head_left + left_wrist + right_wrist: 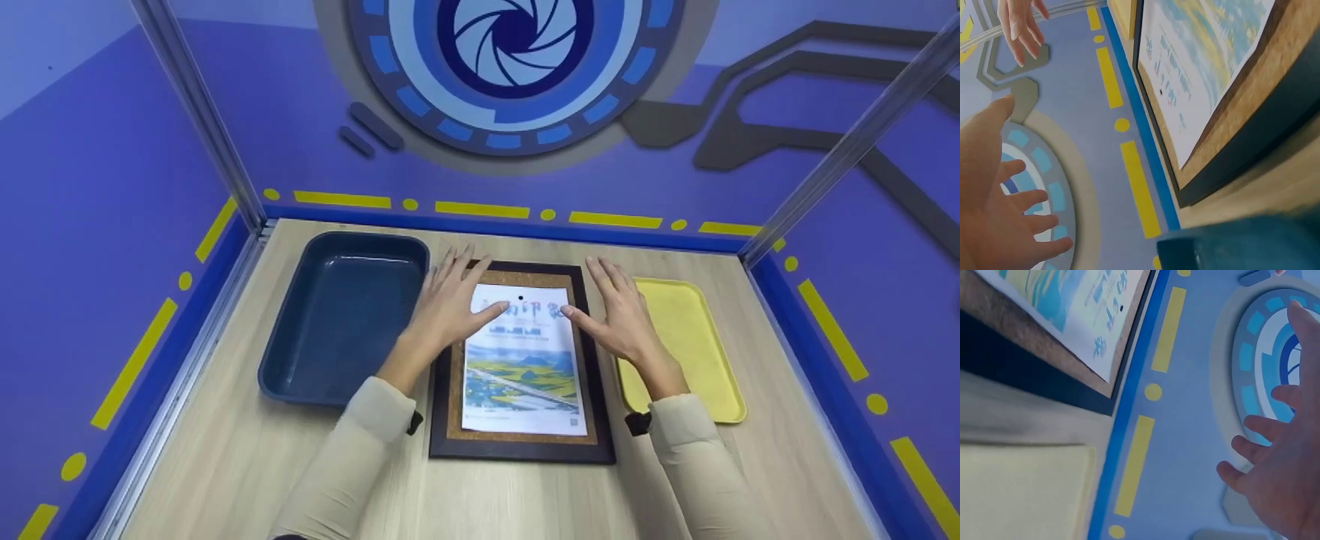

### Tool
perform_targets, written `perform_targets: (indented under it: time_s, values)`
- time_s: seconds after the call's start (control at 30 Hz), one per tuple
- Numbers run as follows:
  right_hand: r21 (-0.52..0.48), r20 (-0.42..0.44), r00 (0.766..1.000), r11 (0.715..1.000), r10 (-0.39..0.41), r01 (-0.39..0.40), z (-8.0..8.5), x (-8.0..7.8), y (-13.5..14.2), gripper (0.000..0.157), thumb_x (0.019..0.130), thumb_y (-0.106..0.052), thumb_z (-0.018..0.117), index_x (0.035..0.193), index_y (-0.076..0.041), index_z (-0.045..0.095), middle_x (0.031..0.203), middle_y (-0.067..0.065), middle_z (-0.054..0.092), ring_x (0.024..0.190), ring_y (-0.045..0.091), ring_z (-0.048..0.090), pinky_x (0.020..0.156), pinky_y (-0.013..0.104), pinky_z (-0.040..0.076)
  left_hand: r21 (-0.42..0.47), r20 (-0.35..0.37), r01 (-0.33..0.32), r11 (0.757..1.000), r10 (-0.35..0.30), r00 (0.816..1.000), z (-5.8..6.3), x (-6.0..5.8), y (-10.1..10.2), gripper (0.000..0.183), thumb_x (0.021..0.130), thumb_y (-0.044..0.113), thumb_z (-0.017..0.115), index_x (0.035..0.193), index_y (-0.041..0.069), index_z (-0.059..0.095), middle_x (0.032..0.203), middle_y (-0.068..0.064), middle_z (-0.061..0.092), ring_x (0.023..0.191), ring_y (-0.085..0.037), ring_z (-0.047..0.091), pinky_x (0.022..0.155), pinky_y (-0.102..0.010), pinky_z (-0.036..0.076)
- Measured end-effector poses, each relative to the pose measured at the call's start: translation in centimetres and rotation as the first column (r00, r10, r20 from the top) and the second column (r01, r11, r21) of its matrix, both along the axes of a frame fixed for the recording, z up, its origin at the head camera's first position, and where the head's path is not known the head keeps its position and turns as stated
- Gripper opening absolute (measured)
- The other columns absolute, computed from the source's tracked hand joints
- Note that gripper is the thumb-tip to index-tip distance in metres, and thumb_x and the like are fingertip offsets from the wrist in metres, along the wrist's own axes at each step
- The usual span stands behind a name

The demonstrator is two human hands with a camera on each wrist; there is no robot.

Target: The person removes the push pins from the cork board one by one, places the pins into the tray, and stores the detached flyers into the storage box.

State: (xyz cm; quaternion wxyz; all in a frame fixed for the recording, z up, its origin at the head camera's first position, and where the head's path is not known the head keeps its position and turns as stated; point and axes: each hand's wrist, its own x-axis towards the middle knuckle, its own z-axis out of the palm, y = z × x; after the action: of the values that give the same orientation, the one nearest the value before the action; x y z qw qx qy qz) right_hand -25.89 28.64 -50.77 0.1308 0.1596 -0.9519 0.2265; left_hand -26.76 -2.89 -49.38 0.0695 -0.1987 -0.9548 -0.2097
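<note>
A dark-framed cork board (525, 448) lies flat on the table, with a printed sheet (525, 375) on it. The sheet shows a landscape picture and large characters; a small black dot (520, 298) marks its top edge, too small to tell whether pin or hole. Above the board's left side hovers my left hand (450, 307), fingers spread and straight. My right hand (619, 319) is held the same way over the right side. In both wrist views the hands stand apart from the board, holding nothing. The sheet's lower corner beside the frame lifts slightly in the left wrist view.
A deep dark-blue tray (274, 360) stands left of the board. On the right lies a shallow yellow tray (731, 375), partly behind my right forearm. Blue-purple panels (465, 180) with metal posts enclose the table's back and sides.
</note>
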Motion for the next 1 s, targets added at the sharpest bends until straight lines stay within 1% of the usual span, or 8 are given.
perform_targets:
  time_s: [0.23, 0.37, 0.47, 0.67, 0.8, 0.87, 0.93, 1.0]
  values:
    - [-0.124, 0.046, 0.999, 0.992, 0.009, -0.003, -1.6, -0.5, -0.5, 0.091, 0.086, -0.060, 0.068, 0.158, -0.021, 0.028, 0.162, 0.008, 0.026, 0.147, 0.038, 0.023, 0.111, 0.067, 0.022, 0.047, 0.004, -0.012, 0.999, 0.012, 1.000, -2.0, 1.1, 1.5, 0.082, 0.091, 0.072, 0.047, 0.159, 0.034, 0.021, 0.166, 0.000, 0.012, 0.153, -0.024, 0.002, 0.118, -0.059, 0.015]
    - [-0.209, 0.087, 0.996, 0.978, 0.009, 0.009, -2.6, -0.7, -0.7, 0.088, 0.088, -0.057, 0.068, 0.158, -0.023, 0.028, 0.161, 0.010, 0.028, 0.147, 0.038, 0.023, 0.111, 0.067, 0.023, 0.032, -0.018, 0.007, 0.999, -0.007, 1.000, -3.8, 2.0, 2.4, 0.079, 0.092, 0.069, 0.049, 0.158, 0.029, 0.028, 0.166, -0.003, 0.015, 0.152, -0.027, 0.009, 0.117, -0.058, 0.018]
    - [-0.287, 0.091, 0.996, 0.958, 0.020, 0.007, -3.2, -1.2, -1.1, 0.084, 0.089, -0.052, 0.069, 0.157, -0.021, 0.030, 0.157, 0.012, 0.035, 0.143, 0.037, 0.031, 0.109, 0.064, 0.030, 0.011, -0.030, 0.014, 1.000, -0.013, 0.999, -5.2, 2.4, 3.3, 0.076, 0.092, 0.067, 0.051, 0.155, 0.028, 0.034, 0.164, -0.004, 0.022, 0.152, -0.029, 0.013, 0.116, -0.058, 0.021]
    - [-0.470, 0.028, 0.999, 0.882, 0.023, -0.008, -4.4, -3.8, -2.5, 0.066, 0.089, -0.033, 0.076, 0.144, -0.008, 0.050, 0.130, 0.014, 0.060, 0.118, 0.035, 0.057, 0.095, 0.056, 0.047, -0.080, -0.010, 0.028, 0.996, -0.028, 1.000, -8.1, 2.6, 5.2, 0.071, 0.091, 0.065, 0.055, 0.151, 0.028, 0.043, 0.161, -0.005, 0.030, 0.150, -0.034, 0.018, 0.115, -0.060, 0.024]
    - [-0.575, 0.072, 0.997, 0.817, -0.008, 0.048, -6.2, -5.6, -3.5, 0.048, 0.087, -0.021, 0.078, 0.128, 0.000, 0.062, 0.114, 0.018, 0.065, 0.103, 0.037, 0.063, 0.087, 0.052, 0.052, -0.143, 0.024, 0.048, 0.989, -0.045, 0.999, -9.8, 2.8, 5.9, 0.070, 0.089, 0.066, 0.057, 0.149, 0.031, 0.045, 0.160, -0.005, 0.033, 0.149, -0.034, 0.020, 0.114, -0.061, 0.024]
    - [-0.594, 0.108, 0.994, 0.801, -0.011, 0.073, -7.3, -6.3, -4.0, 0.041, 0.087, -0.016, 0.077, 0.122, 0.003, 0.064, 0.112, 0.022, 0.065, 0.100, 0.035, 0.064, 0.087, 0.048, 0.053, -0.176, 0.042, 0.061, 0.983, -0.055, 0.998, -10.5, 3.0, 6.2, 0.071, 0.089, 0.066, 0.056, 0.149, 0.031, 0.045, 0.159, -0.005, 0.033, 0.149, -0.035, 0.021, 0.114, -0.061, 0.024]
    - [-0.590, 0.135, 0.991, 0.802, -0.013, 0.091, -8.2, -6.8, -4.6, 0.036, 0.087, -0.012, 0.077, 0.117, 0.004, 0.065, 0.111, 0.025, 0.065, 0.098, 0.035, 0.064, 0.086, 0.045, 0.053, -0.194, 0.067, 0.076, 0.978, -0.064, 0.996, -11.2, 3.2, 6.5, 0.072, 0.089, 0.067, 0.056, 0.150, 0.031, 0.044, 0.160, -0.006, 0.032, 0.149, -0.036, 0.020, 0.114, -0.061, 0.023]
    - [-0.562, 0.156, 0.988, 0.821, -0.010, 0.097, -9.0, -7.3, -5.3, 0.034, 0.086, -0.011, 0.077, 0.115, 0.004, 0.066, 0.110, 0.024, 0.065, 0.098, 0.034, 0.065, 0.086, 0.043, 0.054, -0.219, 0.088, 0.081, 0.972, -0.063, 0.994, -11.8, 3.5, 6.7, 0.073, 0.089, 0.069, 0.053, 0.151, 0.032, 0.042, 0.161, -0.007, 0.030, 0.149, -0.037, 0.020, 0.114, -0.060, 0.024]
